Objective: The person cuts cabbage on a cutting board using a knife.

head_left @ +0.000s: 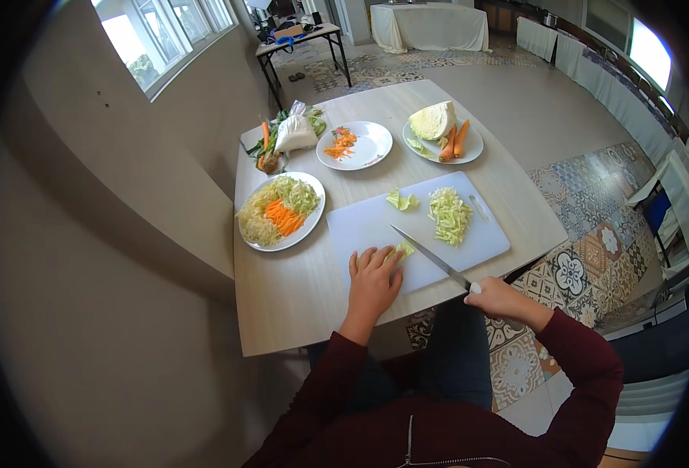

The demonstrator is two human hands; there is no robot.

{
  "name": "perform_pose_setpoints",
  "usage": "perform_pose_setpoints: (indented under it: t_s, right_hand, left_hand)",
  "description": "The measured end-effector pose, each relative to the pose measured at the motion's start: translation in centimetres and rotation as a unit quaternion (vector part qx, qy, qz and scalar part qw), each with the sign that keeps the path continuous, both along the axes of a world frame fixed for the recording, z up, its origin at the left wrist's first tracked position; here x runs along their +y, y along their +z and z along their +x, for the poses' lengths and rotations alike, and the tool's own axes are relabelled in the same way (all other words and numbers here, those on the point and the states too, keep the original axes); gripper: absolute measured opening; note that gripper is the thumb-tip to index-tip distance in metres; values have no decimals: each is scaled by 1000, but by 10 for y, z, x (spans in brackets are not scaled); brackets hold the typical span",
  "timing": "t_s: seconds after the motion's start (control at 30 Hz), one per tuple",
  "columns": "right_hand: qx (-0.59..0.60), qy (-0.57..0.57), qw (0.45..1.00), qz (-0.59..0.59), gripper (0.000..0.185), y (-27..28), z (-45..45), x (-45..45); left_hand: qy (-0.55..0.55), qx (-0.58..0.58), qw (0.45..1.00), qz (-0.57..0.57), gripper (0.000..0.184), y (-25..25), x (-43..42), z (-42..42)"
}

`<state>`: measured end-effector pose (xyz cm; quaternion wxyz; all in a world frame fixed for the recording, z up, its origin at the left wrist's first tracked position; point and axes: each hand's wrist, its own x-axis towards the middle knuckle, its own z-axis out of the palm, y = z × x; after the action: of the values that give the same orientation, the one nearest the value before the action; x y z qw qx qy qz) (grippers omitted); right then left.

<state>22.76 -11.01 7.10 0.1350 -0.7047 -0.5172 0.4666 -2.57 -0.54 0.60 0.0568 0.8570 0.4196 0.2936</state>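
Note:
My right hand (pixel 495 299) grips a kitchen knife (pixel 435 260) by its handle, the blade pointing away and left over the white cutting board (pixel 360 226). On the board, my left hand (pixel 375 277) presses its fingers onto a small cabbage leaf piece (pixel 404 249), partly hidden under them, just left of the blade. Farther up lies a loose cabbage leaf (pixel 401 200). Beside it, toward the right end, sits a heap of shredded cabbage (pixel 449 216).
An oval plate (pixel 313 226) at left holds shredded vegetables, orange and pale green. Behind the board stand a plate with carrot pieces (pixel 373 146) and a plate with a cabbage chunk (pixel 432 121) and carrots (pixel 455 143). A white bag (pixel 296 133) lies among vegetables near the wall.

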Motion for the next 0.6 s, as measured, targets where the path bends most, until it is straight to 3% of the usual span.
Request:
perform_pose_setpoints:
  t_s: [0.3,0.6]
  right_hand:
    - [4,28,999,-26,29,-5,-3,2]
    - [-20,26,999,29,34,23,-14,-27]
  left_hand:
    - [0,-3,1000,9,37,-1,1,0]
    - [2,-7,1000,0,38,1,0,1]
